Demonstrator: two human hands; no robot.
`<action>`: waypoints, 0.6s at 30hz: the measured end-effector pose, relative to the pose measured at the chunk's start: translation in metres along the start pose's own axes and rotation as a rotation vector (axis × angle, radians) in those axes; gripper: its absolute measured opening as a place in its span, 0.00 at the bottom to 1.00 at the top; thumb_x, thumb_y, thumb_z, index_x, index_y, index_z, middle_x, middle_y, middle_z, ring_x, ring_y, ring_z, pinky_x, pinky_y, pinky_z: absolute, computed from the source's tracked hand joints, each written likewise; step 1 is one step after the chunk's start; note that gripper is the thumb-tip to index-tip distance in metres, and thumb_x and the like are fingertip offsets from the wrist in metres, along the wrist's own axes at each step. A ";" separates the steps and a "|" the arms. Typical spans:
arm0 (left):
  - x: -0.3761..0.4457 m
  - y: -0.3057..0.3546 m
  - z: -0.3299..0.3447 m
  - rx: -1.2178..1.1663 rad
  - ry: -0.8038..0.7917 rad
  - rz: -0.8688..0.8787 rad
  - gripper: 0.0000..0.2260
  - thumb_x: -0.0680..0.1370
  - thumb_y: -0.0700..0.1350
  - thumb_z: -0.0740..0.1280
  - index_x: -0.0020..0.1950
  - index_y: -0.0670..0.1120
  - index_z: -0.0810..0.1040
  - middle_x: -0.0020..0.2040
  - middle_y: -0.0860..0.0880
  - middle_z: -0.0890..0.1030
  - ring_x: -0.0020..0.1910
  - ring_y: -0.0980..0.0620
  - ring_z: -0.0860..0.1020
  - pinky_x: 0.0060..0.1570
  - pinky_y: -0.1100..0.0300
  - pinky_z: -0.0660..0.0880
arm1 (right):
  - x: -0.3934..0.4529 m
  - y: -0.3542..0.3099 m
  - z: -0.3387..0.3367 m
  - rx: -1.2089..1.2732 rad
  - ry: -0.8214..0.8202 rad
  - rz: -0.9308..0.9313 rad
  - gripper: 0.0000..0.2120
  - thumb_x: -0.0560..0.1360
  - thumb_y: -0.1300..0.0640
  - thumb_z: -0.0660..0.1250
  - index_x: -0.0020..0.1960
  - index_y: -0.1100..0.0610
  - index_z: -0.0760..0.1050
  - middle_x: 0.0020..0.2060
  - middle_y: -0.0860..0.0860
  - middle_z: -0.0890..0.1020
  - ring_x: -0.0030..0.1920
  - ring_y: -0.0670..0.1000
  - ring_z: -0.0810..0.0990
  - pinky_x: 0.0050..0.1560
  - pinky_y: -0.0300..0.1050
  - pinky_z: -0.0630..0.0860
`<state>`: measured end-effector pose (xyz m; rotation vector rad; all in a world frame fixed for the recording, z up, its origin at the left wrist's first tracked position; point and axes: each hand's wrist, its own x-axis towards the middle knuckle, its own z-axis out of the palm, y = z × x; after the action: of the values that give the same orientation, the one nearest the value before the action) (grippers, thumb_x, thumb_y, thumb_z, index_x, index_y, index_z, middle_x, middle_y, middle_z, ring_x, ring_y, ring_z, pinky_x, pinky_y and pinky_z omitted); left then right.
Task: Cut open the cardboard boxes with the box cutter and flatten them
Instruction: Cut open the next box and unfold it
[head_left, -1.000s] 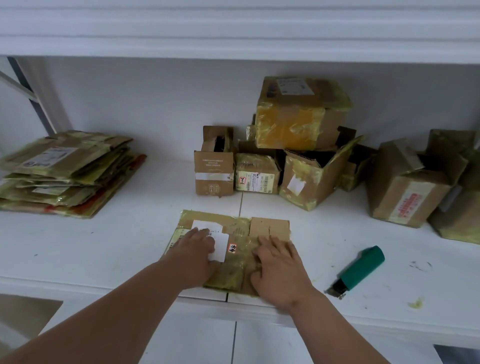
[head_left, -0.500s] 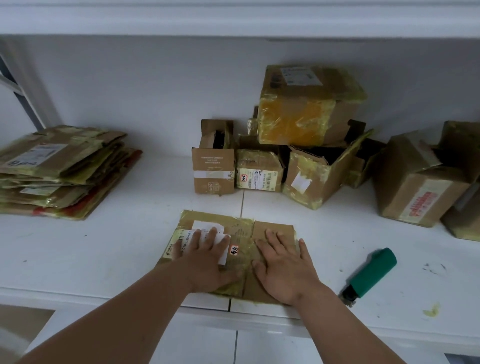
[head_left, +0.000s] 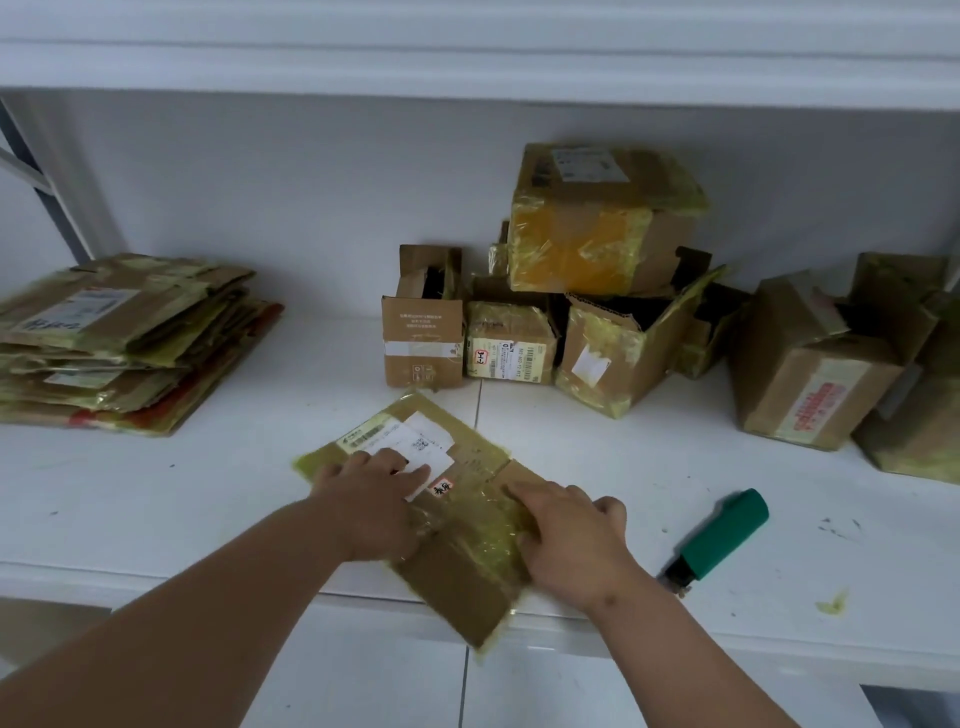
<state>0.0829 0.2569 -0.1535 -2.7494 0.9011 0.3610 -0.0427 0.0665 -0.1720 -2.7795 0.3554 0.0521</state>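
Both hands are on a flattened brown cardboard box wrapped in yellowish tape with white shipping labels (head_left: 441, 493), which lies askew at the front of the white shelf (head_left: 208, 493), one corner jutting past the front edge. The left hand (head_left: 371, 499) rests on the labelled half with its fingers laid over the white stickers, holding nothing in a grip; the right hand (head_left: 569, 525) sits on the taped half near the right edge, its outer fingers bent at the cardboard's edge, though whether they actually hook under that edge cannot be told. The step in hand looks like pressing the piece fully flat and turning it to carry off to the stack of flattened cardboard boxes (head_left: 119, 343) lying at the far left, well apart. To do that well, keep the palms spread across the fold lines so the glossy tape does not spring the panels back up, and take hold of both long edges before lifting, since the overhanging corner could tip the piece off the shelf. The green-handled box cutter (head_left: 719, 538) lies just to the right of the right hand, untouched, its dark nose pointing toward the front edge; best kept clear of the sweep. Behind, a cluster of unflattened taped cardboard boxes (head_left: 587, 291) stands against the white back wall, some already gaping, so plenty of the task remains. Another white shelf runs overhead, and the surface shows scuffs and a yellow tape scrap (head_left: 834, 605).
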 end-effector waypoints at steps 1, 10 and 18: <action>-0.001 -0.003 -0.001 -0.007 0.016 0.007 0.33 0.75 0.65 0.60 0.78 0.64 0.50 0.77 0.54 0.57 0.75 0.47 0.58 0.71 0.45 0.57 | -0.003 -0.002 0.003 -0.022 0.027 -0.027 0.26 0.77 0.53 0.57 0.74 0.39 0.61 0.68 0.41 0.70 0.67 0.48 0.65 0.62 0.50 0.54; -0.014 0.012 0.024 -0.069 -0.094 0.047 0.28 0.79 0.63 0.41 0.80 0.59 0.43 0.81 0.48 0.41 0.79 0.43 0.42 0.76 0.42 0.47 | -0.009 0.002 0.018 -0.074 -0.053 -0.087 0.23 0.83 0.46 0.50 0.77 0.37 0.57 0.79 0.39 0.52 0.79 0.46 0.46 0.76 0.57 0.35; -0.031 0.018 0.025 -0.197 0.009 0.002 0.29 0.79 0.60 0.53 0.79 0.60 0.49 0.80 0.53 0.45 0.78 0.48 0.43 0.77 0.48 0.46 | -0.006 -0.010 0.008 -0.042 0.078 0.008 0.16 0.80 0.44 0.54 0.65 0.39 0.73 0.62 0.43 0.71 0.65 0.50 0.68 0.64 0.49 0.58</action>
<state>0.0441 0.2667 -0.1700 -2.9302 0.9163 0.4607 -0.0460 0.0797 -0.1757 -2.8272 0.3898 -0.0469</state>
